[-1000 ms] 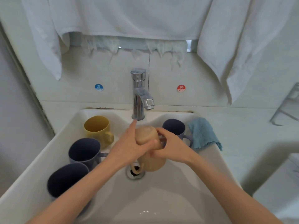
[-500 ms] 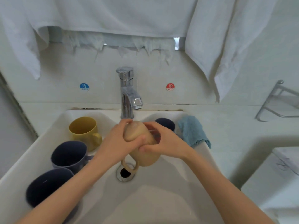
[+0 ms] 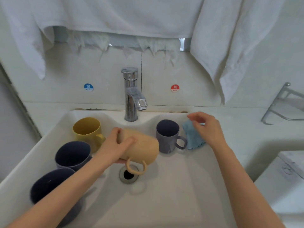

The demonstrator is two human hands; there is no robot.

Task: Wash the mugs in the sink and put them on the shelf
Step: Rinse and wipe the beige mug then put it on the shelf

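the tap [image 3: 131, 96] is shiny polished metal. the sink [image 3: 172, 203] looks like smooth, glossy white ceramic. the tan mug [image 3: 143, 145] has a matt, slightly grainy surface. the blue cloth [image 3: 191, 139] is soft fabric, and the towels [image 3: 115, 14] are white cloth with frayed edges.

White towels [image 3: 115, 14] hung over a pale tiled wall [image 3: 65, 79] bearing a blue cold sticker [image 3: 88, 87] and a red hot sticker [image 3: 174, 88].

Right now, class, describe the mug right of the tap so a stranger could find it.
Find the chrome tap behind the sink. Right of it stands a pale purple mug, handle towards the blue cloth. No other mug stands that side.
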